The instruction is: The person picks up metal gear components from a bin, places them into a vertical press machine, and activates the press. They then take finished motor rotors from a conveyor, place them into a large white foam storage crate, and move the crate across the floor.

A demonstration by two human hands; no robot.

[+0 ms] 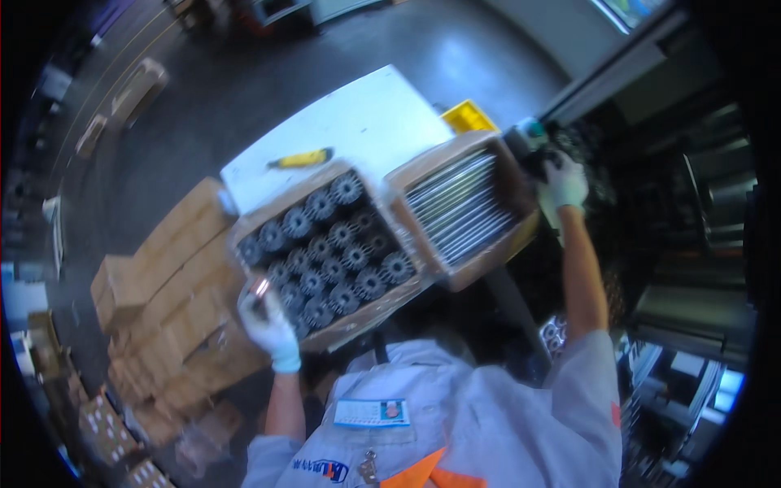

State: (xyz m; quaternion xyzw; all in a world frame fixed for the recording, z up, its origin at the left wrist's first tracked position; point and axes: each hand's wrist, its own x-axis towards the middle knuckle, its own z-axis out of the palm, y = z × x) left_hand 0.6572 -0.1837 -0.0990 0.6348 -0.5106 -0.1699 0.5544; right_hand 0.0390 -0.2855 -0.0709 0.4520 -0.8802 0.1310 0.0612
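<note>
The left hand grips a shiny metal piece in its fingertips, just by the left edge of the gear box; what the piece is, I cannot tell. The right hand reaches to a dark machine part beyond the right edge of the rod box; whether its fingers close on anything there, I cannot tell. The step in hand looks like passing parts between boxes and machine; the next move probably calls for bringing the piece across to the right without knocking the gears or rods.

Both boxes sit toward the near edge of a white table, with a yellow cutter behind the gears and a yellow bin at the right edge. Cartons lie to the left on the grey floor.
</note>
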